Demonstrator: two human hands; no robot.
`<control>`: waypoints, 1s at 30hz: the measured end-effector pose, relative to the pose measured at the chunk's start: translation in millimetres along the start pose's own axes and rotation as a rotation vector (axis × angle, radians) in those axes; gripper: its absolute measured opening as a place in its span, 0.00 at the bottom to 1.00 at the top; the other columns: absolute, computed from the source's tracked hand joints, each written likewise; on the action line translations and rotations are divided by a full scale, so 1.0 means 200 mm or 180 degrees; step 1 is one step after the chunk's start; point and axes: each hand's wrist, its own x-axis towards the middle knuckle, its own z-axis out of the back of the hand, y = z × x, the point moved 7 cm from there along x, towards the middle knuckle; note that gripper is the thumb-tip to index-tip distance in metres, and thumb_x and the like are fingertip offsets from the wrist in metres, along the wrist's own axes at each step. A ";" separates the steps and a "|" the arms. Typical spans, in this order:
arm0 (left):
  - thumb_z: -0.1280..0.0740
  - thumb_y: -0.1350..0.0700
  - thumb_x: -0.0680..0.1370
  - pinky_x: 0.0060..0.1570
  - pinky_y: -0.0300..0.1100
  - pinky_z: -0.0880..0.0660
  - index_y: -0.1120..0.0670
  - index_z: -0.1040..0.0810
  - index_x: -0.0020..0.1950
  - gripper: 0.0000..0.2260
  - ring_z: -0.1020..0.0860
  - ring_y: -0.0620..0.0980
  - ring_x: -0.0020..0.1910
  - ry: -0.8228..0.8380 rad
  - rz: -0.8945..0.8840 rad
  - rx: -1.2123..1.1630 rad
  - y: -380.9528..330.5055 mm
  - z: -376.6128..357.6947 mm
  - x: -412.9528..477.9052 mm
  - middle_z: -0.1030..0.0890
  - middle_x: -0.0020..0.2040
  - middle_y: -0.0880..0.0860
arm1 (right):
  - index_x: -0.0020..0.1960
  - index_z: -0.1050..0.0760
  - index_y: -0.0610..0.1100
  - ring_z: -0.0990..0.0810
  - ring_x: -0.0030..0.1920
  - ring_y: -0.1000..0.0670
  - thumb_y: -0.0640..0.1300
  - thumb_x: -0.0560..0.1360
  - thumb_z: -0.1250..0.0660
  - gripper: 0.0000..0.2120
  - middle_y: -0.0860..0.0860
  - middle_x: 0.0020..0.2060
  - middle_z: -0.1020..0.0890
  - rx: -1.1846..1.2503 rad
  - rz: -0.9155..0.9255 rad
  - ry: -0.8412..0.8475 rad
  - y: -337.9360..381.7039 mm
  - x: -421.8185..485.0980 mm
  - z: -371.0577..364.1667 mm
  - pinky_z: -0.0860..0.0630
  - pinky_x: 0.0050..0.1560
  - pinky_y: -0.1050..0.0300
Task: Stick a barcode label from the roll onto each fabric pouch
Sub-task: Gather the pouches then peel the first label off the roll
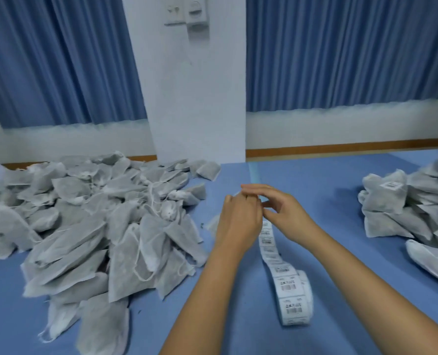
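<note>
Evidently peeling: left hand fingers curl round the strip from the white paper barcode label roll below them, probably to tension it; right hand grip unclear. Grey fabric pouches heap left of the fingers.

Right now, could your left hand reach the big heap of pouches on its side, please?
Probably yes: the heap lies close beside the left hand across open blue table. That hand seems to grip the label strip, though, so it would have to let go first.
</note>
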 end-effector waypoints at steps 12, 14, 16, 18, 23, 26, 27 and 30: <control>0.44 0.44 0.83 0.40 0.45 0.38 0.52 0.30 0.53 0.12 0.30 0.54 0.44 0.0510 -0.0069 -0.0600 0.05 -0.38 -0.09 0.21 0.40 0.52 | 0.37 0.19 0.51 0.21 0.36 0.57 0.32 0.70 0.28 0.14 0.54 0.35 0.19 -0.0338 -0.0595 -0.0912 -0.39 -0.21 0.22 0.27 0.43 0.66; 0.39 0.47 0.82 0.41 0.40 0.39 0.51 0.26 0.50 0.09 0.31 0.50 0.43 0.0360 -0.0049 -0.0968 0.06 -0.37 -0.10 0.22 0.37 0.48 | 0.38 0.21 0.49 0.21 0.42 0.56 0.32 0.72 0.29 0.12 0.53 0.40 0.19 -0.0537 -0.0422 -0.0879 -0.36 -0.22 0.23 0.27 0.46 0.66; 0.35 0.50 0.80 0.44 0.34 0.36 0.50 0.24 0.46 0.05 0.31 0.44 0.44 0.0224 0.0208 -0.1436 0.09 -0.35 -0.10 0.22 0.37 0.43 | 0.39 0.22 0.48 0.20 0.43 0.58 0.34 0.74 0.31 0.11 0.55 0.40 0.17 -0.0466 -0.0479 -0.0861 -0.36 -0.24 0.23 0.28 0.49 0.68; 0.32 0.53 0.78 0.47 0.29 0.35 0.46 0.23 0.42 0.05 0.30 0.41 0.47 0.0180 0.0419 -0.1793 0.11 -0.34 -0.11 0.21 0.40 0.36 | 0.38 0.22 0.47 0.21 0.39 0.58 0.35 0.74 0.31 0.10 0.55 0.34 0.18 -0.0468 -0.0605 -0.0983 -0.37 -0.26 0.24 0.29 0.47 0.68; 0.31 0.56 0.76 0.46 0.34 0.32 0.41 0.23 0.35 0.12 0.24 0.45 0.42 0.0302 0.0715 -0.2230 0.12 -0.33 -0.16 0.19 0.36 0.40 | 0.37 0.21 0.43 0.24 0.37 0.58 0.34 0.72 0.29 0.07 0.54 0.32 0.20 -0.0782 -0.0694 -0.1129 -0.38 -0.26 0.21 0.32 0.44 0.71; 0.31 0.60 0.75 0.38 0.32 0.30 0.47 0.19 0.34 0.12 0.25 0.40 0.32 0.0223 0.1008 -0.3199 0.14 -0.30 -0.18 0.18 0.33 0.47 | 0.39 0.21 0.40 0.25 0.42 0.50 0.32 0.72 0.29 0.05 0.53 0.37 0.23 -0.1024 -0.0573 -0.1089 -0.37 -0.25 0.20 0.30 0.48 0.64; 0.31 0.63 0.75 0.37 0.29 0.30 0.48 0.18 0.34 0.13 0.25 0.38 0.30 0.0173 0.1029 -0.3466 0.14 -0.28 -0.18 0.17 0.34 0.48 | 0.40 0.21 0.40 0.25 0.44 0.49 0.32 0.72 0.30 0.05 0.52 0.40 0.24 -0.1038 -0.0543 -0.1068 -0.37 -0.25 0.20 0.30 0.49 0.62; 0.32 0.65 0.76 0.37 0.25 0.30 0.57 0.16 0.40 0.08 0.24 0.35 0.31 0.0092 0.0979 -0.3885 0.12 -0.26 -0.17 0.14 0.40 0.50 | 0.41 0.21 0.42 0.24 0.48 0.52 0.34 0.73 0.31 0.05 0.50 0.43 0.21 -0.0854 -0.0674 -0.1043 -0.40 -0.26 0.18 0.31 0.51 0.65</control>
